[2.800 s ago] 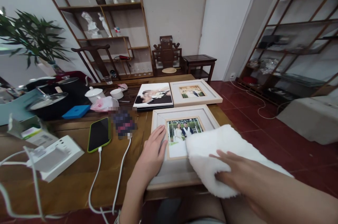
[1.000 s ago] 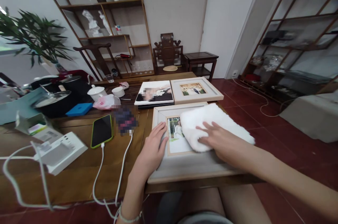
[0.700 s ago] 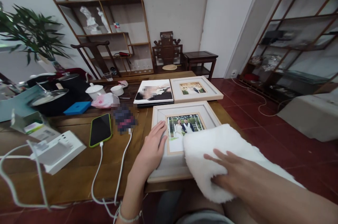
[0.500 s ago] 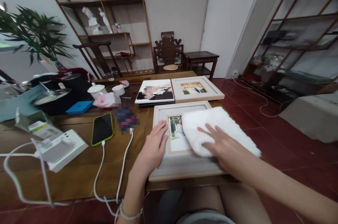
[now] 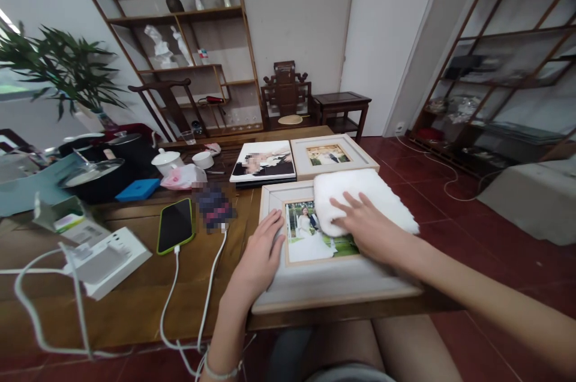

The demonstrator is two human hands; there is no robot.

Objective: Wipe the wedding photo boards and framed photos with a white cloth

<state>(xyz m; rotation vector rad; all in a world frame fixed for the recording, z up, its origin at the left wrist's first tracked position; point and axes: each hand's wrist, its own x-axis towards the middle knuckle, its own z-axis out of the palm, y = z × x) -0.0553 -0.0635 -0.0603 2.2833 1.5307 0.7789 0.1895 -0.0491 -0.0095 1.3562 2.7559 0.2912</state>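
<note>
A pale wooden picture frame [image 5: 330, 289] lies flat at the table's front edge, with a photo [image 5: 303, 244] of two people in wedding clothes at its middle. My left hand [image 5: 261, 256] rests flat on the frame's left side, fingers stretched out. Under my right hand [image 5: 366, 223] is a fluffy white cloth [image 5: 346, 187], held against the upper right of the frame by spread, slightly bent fingers. It hides part of the photo and the frame's right side, and hangs past that edge.
Behind the frame lie a second framed photo [image 5: 366, 157] and a white-edged picture [image 5: 245, 178]. To the left are a charging phone [image 5: 174, 226], cables [image 5: 209, 292], an open white box [image 5: 119, 268], a blue case [image 5: 137, 189], a lidded white pot [image 5: 166, 161] and dark pans [image 5: 96, 175].
My right hand has slid the cloth up and left, away from the frame's lower right, uncovering more of the photo. My left hand stays in place on the frame.
</note>
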